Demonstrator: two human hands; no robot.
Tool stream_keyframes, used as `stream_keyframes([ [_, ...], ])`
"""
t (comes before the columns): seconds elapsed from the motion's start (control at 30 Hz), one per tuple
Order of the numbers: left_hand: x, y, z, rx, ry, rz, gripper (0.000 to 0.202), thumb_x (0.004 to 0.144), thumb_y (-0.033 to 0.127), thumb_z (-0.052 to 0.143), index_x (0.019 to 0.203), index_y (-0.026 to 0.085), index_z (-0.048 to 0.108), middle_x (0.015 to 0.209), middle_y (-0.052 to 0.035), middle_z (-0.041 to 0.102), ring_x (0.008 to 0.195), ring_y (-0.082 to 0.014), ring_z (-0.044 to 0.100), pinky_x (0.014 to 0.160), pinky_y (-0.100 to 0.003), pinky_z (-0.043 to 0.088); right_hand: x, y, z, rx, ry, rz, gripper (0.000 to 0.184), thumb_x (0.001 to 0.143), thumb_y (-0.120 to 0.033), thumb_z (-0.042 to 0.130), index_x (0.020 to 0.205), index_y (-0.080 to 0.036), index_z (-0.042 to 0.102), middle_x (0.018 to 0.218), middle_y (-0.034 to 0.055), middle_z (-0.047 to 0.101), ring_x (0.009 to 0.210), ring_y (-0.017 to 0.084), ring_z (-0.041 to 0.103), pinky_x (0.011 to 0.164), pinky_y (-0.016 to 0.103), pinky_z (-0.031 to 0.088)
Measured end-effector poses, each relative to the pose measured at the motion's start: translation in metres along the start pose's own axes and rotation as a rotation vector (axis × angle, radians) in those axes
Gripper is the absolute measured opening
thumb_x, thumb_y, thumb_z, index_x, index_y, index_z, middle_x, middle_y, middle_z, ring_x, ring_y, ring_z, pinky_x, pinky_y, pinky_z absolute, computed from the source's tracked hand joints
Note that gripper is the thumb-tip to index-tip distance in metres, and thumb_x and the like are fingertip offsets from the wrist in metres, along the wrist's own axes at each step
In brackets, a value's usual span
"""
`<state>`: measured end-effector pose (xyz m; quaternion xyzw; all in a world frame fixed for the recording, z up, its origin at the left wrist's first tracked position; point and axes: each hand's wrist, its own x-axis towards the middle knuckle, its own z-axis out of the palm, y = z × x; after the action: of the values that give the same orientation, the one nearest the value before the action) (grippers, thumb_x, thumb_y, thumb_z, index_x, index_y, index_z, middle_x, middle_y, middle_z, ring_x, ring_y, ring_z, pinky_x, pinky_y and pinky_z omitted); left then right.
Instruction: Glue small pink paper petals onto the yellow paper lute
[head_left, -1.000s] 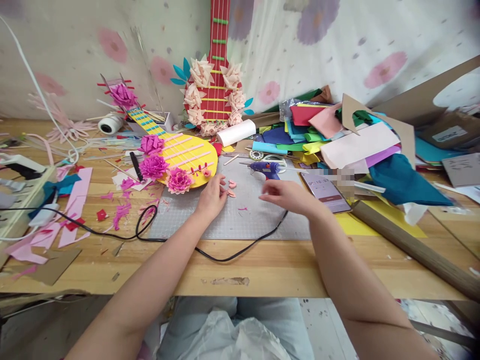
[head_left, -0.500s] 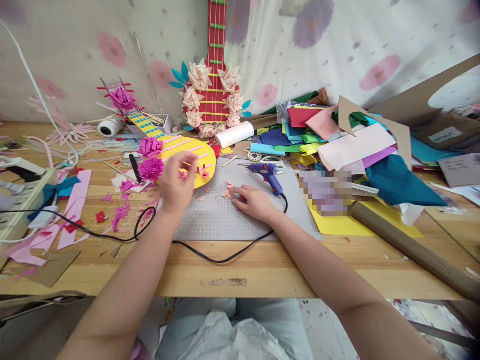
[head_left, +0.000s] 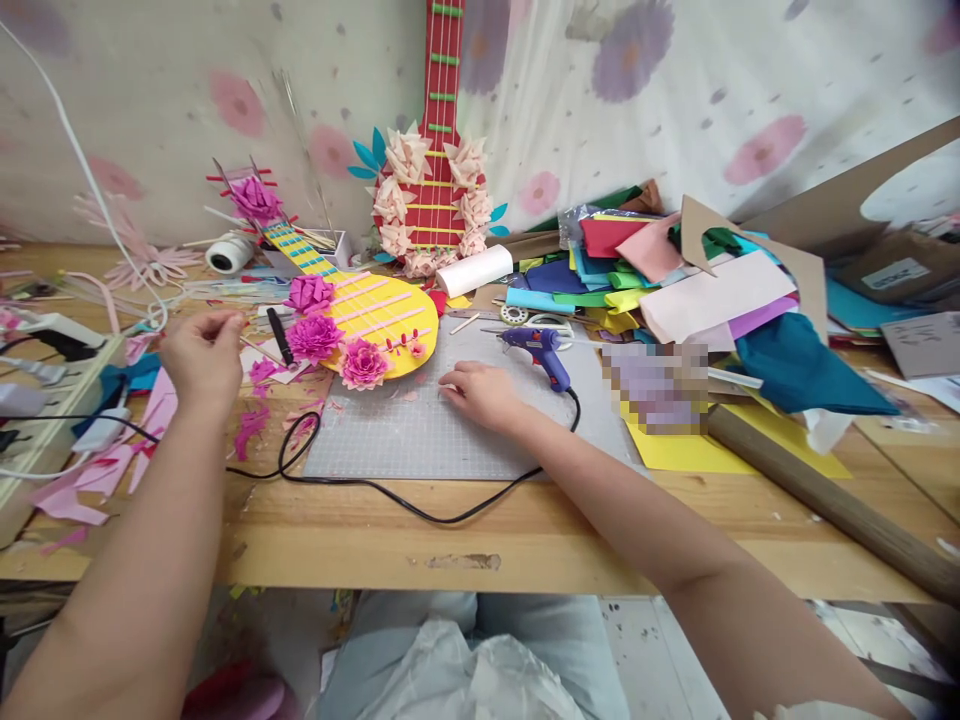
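My left hand is raised over the left side of the table, thumb and fingertips pinched together; whatever is between them is too small to make out. My right hand rests on the grey cutting mat, fingers loosely extended and lying low against it. Left of that hand is a yellow paper guitar with a magenta flower and a pink flower on its body. Beyond the right hand lies a blue glue gun, its black cord looping across the table front.
A red guitar with pale paper flowers stands against the curtain. Coloured paper is heaped at the back right. A brown tube lies on the right. Pink scraps and a power strip are at the left.
My left hand has moved left, away from the yellow guitar, uncovering its pink flower. My right hand has shifted slightly left; the pale pink scraps by its fingertips no longer show.
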<state>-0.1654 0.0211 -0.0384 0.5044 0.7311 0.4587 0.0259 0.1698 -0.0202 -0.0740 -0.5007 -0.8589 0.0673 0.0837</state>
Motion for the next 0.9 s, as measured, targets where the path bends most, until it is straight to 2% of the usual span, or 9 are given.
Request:
stream_keyframes([
  [0.07, -0.007, -0.005, 0.006, 0.044, 0.064, -0.029, 0.012, 0.073, 0.022, 0.066, 0.083, 0.014, 0.067, 0.065, 0.0045, 0.058, 0.062, -0.0094, 0.051, 0.064, -0.023, 0.039, 0.011, -0.008, 0.001, -0.044, -0.027, -0.068, 0.030, 0.091, -0.027, 0.042, 0.109, -0.023, 0.065, 0.100, 0.0066, 0.067, 0.095, 0.020, 0.060, 0.069, 0.028, 0.039],
  [0.13, -0.010, -0.008, 0.010, 0.093, 0.062, -0.040, 0.011, 0.069, 0.024, 0.071, 0.072, 0.015, 0.066, 0.058, 0.0057, 0.053, 0.057, -0.0096, 0.047, 0.063, -0.023, 0.038, 0.019, -0.015, 0.003, -0.063, -0.039, -0.109, 0.031, 0.092, -0.029, 0.041, 0.110, -0.022, 0.064, 0.100, 0.0072, 0.067, 0.094, 0.021, 0.061, 0.069, 0.029, 0.039],
  [0.3, -0.008, -0.020, 0.013, 0.246, 0.044, 0.035, 0.021, 0.071, 0.031, 0.066, 0.058, 0.018, 0.055, 0.052, 0.0040, 0.042, 0.059, -0.0145, 0.040, 0.068, -0.028, 0.038, 0.027, -0.024, 0.009, -0.019, -0.065, -0.122, 0.033, 0.093, -0.040, 0.039, 0.102, -0.023, 0.066, 0.104, 0.0063, 0.068, 0.097, 0.021, 0.061, 0.070, 0.029, 0.040],
  [0.47, -0.011, -0.020, 0.013, 0.355, -0.002, 0.076, 0.034, 0.081, 0.029, 0.048, 0.050, 0.022, 0.034, 0.050, 0.0017, 0.029, 0.059, -0.0171, 0.032, 0.068, -0.030, 0.036, 0.032, -0.030, 0.015, 0.103, -0.097, 0.043, 0.028, 0.087, -0.039, 0.050, 0.106, -0.022, 0.061, 0.104, 0.0055, 0.069, 0.093, 0.021, 0.063, 0.074, 0.030, 0.040],
  [0.6, -0.016, -0.013, 0.012, 0.390, -0.084, 0.020, 0.039, 0.085, 0.034, 0.042, 0.050, 0.022, 0.029, 0.051, 0.0021, 0.021, 0.058, -0.0185, 0.034, 0.069, -0.033, 0.038, 0.034, -0.034, 0.018, 0.205, -0.118, 0.173, 0.025, 0.084, -0.039, 0.053, 0.100, -0.020, 0.061, 0.094, 0.0058, 0.070, 0.088, 0.021, 0.063, 0.078, 0.032, 0.040],
  [0.67, -0.017, -0.012, 0.012, 0.381, -0.097, 0.033, 0.034, 0.081, 0.028, 0.048, 0.052, 0.021, 0.032, 0.055, 0.0012, 0.027, 0.065, -0.0208, 0.041, 0.075, -0.038, 0.040, 0.035, -0.035, 0.019, 0.268, -0.131, 0.227, 0.021, 0.083, -0.038, 0.055, 0.092, -0.020, 0.062, 0.090, 0.0047, 0.070, 0.087, 0.021, 0.063, 0.078, 0.031, 0.039],
  [0.77, -0.018, -0.015, 0.012, 0.311, -0.050, 0.104, 0.018, 0.064, 0.016, 0.065, 0.065, 0.019, 0.048, 0.073, -0.0033, 0.047, 0.090, -0.0263, 0.047, 0.088, -0.046, 0.037, 0.035, -0.034, 0.021, 0.350, -0.140, 0.270, 0.017, 0.079, -0.036, 0.059, 0.085, -0.020, 0.063, 0.086, 0.0031, 0.070, 0.085, 0.019, 0.062, 0.076, 0.029, 0.039],
  [0.83, -0.018, -0.017, 0.013, 0.254, 0.033, 0.127, 0.018, 0.063, 0.019, 0.070, 0.071, 0.018, 0.054, 0.083, -0.0050, 0.052, 0.097, -0.0278, 0.046, 0.094, -0.053, 0.033, 0.035, -0.032, 0.022, 0.386, -0.137, 0.271, 0.016, 0.078, -0.035, 0.061, 0.082, -0.020, 0.062, 0.081, 0.0021, 0.069, 0.082, 0.017, 0.061, 0.076, 0.029, 0.039],
  [0.9, -0.020, -0.014, 0.013, 0.210, 0.137, 0.141, 0.018, 0.071, 0.031, 0.067, 0.066, 0.018, 0.055, 0.083, -0.0055, 0.054, 0.097, -0.0273, 0.047, 0.096, -0.055, 0.031, 0.034, -0.030, 0.022, 0.419, -0.128, 0.270, 0.015, 0.078, -0.034, 0.062, 0.080, -0.020, 0.062, 0.076, 0.0003, 0.067, 0.078, 0.015, 0.060, 0.078, 0.029, 0.037],
])
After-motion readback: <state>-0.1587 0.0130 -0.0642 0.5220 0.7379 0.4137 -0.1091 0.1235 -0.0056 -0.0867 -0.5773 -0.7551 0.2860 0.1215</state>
